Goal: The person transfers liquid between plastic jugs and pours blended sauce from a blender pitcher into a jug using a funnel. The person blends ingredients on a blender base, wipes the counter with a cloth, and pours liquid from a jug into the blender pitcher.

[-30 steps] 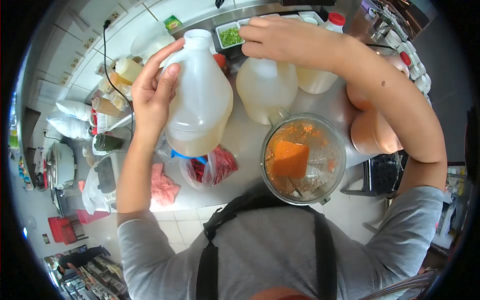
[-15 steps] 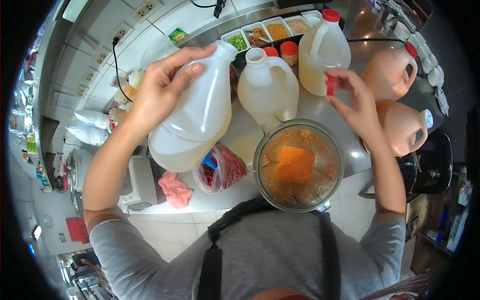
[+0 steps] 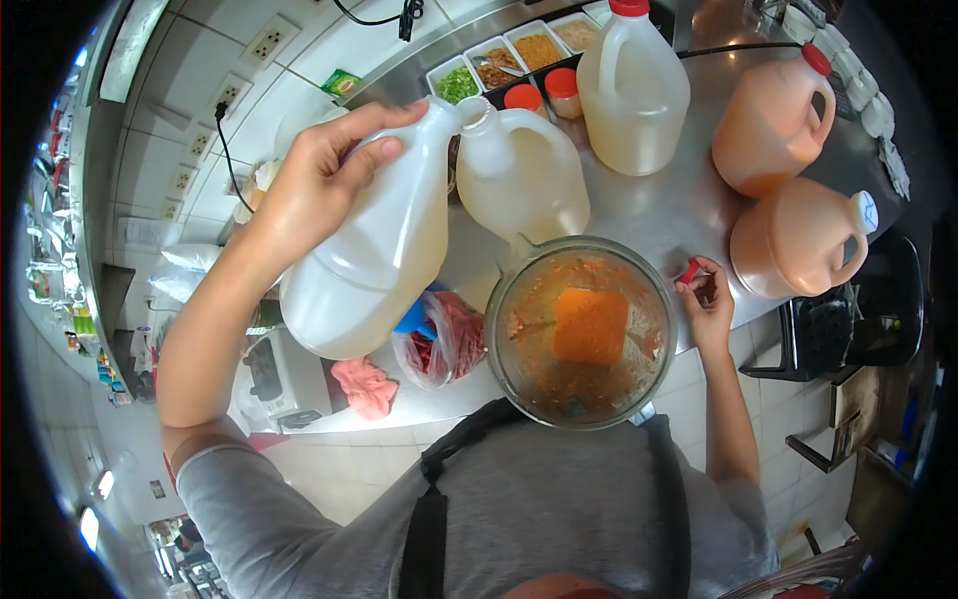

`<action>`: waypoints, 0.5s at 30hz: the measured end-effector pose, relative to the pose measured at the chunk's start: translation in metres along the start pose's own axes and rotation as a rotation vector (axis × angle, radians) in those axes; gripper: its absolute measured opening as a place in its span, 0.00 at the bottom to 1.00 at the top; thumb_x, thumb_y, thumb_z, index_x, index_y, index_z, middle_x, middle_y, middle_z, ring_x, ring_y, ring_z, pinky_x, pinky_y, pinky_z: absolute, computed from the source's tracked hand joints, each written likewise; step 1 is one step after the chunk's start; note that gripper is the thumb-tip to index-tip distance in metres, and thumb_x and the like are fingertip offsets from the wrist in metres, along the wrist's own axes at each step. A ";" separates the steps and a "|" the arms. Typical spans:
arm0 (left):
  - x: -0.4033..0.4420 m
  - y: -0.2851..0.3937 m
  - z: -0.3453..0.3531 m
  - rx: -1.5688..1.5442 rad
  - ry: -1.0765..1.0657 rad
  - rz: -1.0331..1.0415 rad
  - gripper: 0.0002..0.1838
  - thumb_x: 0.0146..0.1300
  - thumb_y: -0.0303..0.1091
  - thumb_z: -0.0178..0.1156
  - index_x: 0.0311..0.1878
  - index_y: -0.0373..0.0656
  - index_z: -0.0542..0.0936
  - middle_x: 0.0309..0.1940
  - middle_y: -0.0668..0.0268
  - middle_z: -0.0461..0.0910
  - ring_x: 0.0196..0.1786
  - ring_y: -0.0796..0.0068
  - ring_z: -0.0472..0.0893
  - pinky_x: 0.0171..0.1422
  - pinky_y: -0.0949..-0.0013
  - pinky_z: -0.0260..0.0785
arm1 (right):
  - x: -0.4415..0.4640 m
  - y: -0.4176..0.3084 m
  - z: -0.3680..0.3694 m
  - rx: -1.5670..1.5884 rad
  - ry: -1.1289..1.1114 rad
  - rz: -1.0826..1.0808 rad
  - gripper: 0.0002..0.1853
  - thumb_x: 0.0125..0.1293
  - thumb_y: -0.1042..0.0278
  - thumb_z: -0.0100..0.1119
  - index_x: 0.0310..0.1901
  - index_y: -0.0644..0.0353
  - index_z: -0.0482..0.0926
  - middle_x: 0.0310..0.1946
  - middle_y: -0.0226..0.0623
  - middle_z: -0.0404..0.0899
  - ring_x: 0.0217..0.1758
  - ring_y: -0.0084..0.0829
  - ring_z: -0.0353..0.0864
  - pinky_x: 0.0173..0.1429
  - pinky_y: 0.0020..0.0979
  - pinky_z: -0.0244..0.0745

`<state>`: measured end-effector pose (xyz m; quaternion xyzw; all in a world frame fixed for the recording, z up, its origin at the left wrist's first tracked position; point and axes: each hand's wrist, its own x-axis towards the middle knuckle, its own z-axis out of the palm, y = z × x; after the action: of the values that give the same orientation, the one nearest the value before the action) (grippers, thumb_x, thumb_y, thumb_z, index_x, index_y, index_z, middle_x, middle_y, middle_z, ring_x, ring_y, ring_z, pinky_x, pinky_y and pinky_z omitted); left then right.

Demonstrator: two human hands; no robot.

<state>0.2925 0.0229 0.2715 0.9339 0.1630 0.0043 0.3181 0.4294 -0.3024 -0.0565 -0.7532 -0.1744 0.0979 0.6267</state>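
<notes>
My left hand (image 3: pixel 324 185) grips the upper part of a translucent plastic jug (image 3: pixel 374 265), tilted with its mouth close to the mouth of a second, uncapped jug (image 3: pixel 524 185). Pale liquid shows in the second jug. Whether the two mouths touch, I cannot tell. Low at the right, my right hand (image 3: pixel 711 304) pinches a red cap (image 3: pixel 689 271) over the steel counter. Between my hands stands a clear blender jar (image 3: pixel 496 344), with orange bits on its walls and an orange square (image 3: pixel 591 326) showing inside.
A red-capped jug (image 3: pixel 634 100) stands behind, and two orange-tinted jugs (image 3: pixel 773 125) are on the right. Small food trays (image 3: pixel 496 62) line the back. A bag of dried red pods (image 3: pixel 449 339) and a pink cloth (image 3: pixel 364 387) lie left of the jar.
My right hand has moved down and toward me with the red cap, away from the red-capped jug. The tilted jug's mouth now appears nearer the uncapped jug's mouth.
</notes>
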 end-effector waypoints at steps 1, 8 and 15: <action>0.001 0.000 0.000 0.010 -0.001 -0.008 0.16 0.68 0.28 0.49 0.57 0.36 0.74 0.54 0.63 0.77 0.51 0.80 0.72 0.59 0.75 0.62 | -0.002 0.007 0.001 0.032 0.012 -0.033 0.23 0.52 0.81 0.66 0.51 0.61 0.73 0.26 0.25 0.70 0.29 0.16 0.69 0.35 0.18 0.67; 0.002 0.006 -0.001 0.049 -0.018 -0.048 0.15 0.68 0.28 0.49 0.56 0.35 0.73 0.53 0.64 0.78 0.49 0.81 0.73 0.58 0.75 0.64 | -0.010 0.022 0.005 0.008 0.033 -0.064 0.22 0.52 0.79 0.66 0.50 0.60 0.73 0.27 0.26 0.70 0.28 0.16 0.68 0.33 0.17 0.66; 0.004 -0.001 -0.003 0.095 -0.003 -0.045 0.15 0.69 0.32 0.51 0.57 0.47 0.76 0.19 0.78 0.66 0.19 0.90 0.55 0.21 0.80 0.47 | -0.011 0.024 0.006 -0.020 0.045 -0.085 0.22 0.52 0.78 0.66 0.50 0.60 0.73 0.26 0.26 0.69 0.28 0.16 0.68 0.33 0.18 0.66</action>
<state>0.2956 0.0271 0.2732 0.9441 0.1836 -0.0118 0.2735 0.4204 -0.3052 -0.0816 -0.7532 -0.1932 0.0526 0.6266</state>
